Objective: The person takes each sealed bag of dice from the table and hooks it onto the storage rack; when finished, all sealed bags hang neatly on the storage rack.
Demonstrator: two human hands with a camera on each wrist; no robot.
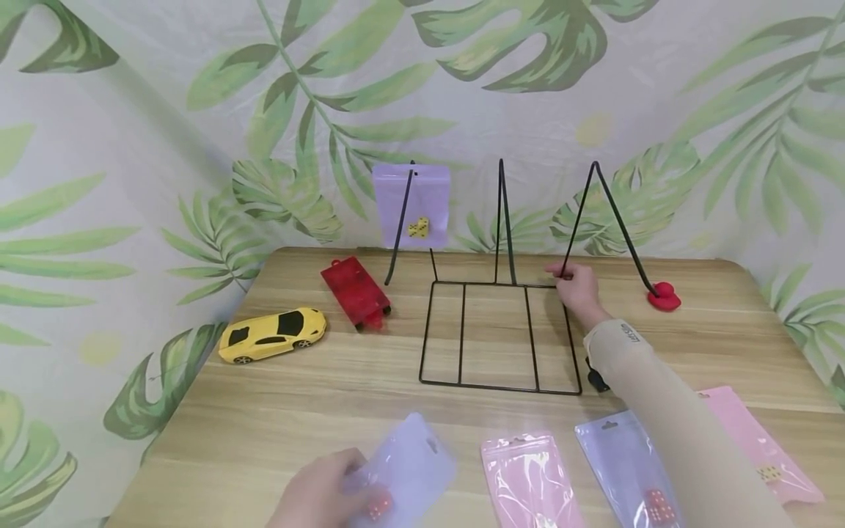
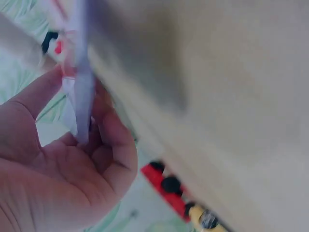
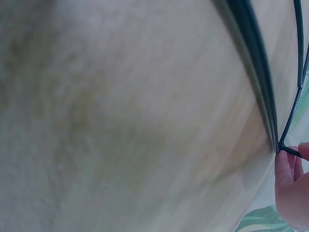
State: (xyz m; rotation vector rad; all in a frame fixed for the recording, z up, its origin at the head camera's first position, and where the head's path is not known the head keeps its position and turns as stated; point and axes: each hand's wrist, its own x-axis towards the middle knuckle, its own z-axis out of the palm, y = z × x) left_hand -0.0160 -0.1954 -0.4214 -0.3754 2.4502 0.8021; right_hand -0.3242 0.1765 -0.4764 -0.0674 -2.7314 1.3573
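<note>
Low at the front of the table, my left hand (image 1: 320, 491) pinches a lavender zip bag (image 1: 419, 462) with red dice inside. In the left wrist view that bag (image 2: 83, 92) stands edge-on between thumb and fingers. My right hand (image 1: 578, 293) grips the back right corner of a black wire rack (image 1: 500, 389), low on an upright wire; the right wrist view shows its fingertips (image 3: 282, 166) at the bent wire (image 3: 285, 145). Another lavender bag (image 1: 389, 194), with yellow dice, hangs on the rack's left prong.
A yellow toy car (image 1: 264, 337) and a red toy vehicle (image 1: 354, 292) stand left of the rack. A red heart-shaped piece (image 1: 664, 297) lies by the right prong's tip. A pink bag (image 1: 528, 477), a bluish bag (image 1: 623, 455) and another pink bag (image 1: 739, 425) lie at front right.
</note>
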